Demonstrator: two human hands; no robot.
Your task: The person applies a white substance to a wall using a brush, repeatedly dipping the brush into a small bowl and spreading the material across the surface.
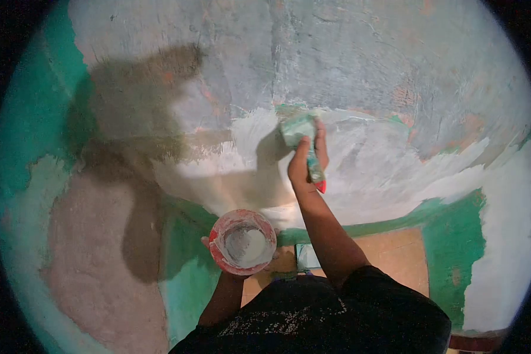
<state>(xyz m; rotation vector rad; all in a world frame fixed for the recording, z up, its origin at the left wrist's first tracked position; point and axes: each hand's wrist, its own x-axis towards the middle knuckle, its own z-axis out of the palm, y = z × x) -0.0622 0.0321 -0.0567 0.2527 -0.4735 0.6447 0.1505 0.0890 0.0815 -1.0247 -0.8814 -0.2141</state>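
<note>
My right hand (302, 164) is closed around the handle of a wide paintbrush (297, 131), its thumb pressed near the bristles. The brush is smeared with pale paint, and its handle has a red end. The bristle end is at the wall (360, 153), by the upper edge of a freshly whitened band. Low in front of my body, my left hand (235, 279) grips a small red bucket (216, 250) from below, with fingertips showing at its sides. White paint (255, 245) lies inside the bucket, and its inner wall is coated too.
Bare grey plaster (336, 53) spans the upper wall, with orange flecks. Green paint (454, 248) borders it on several sides. A brownish patch (103, 248) is at the left. Below are a tan floor (395, 253) and a pale object (307, 257) I cannot identify.
</note>
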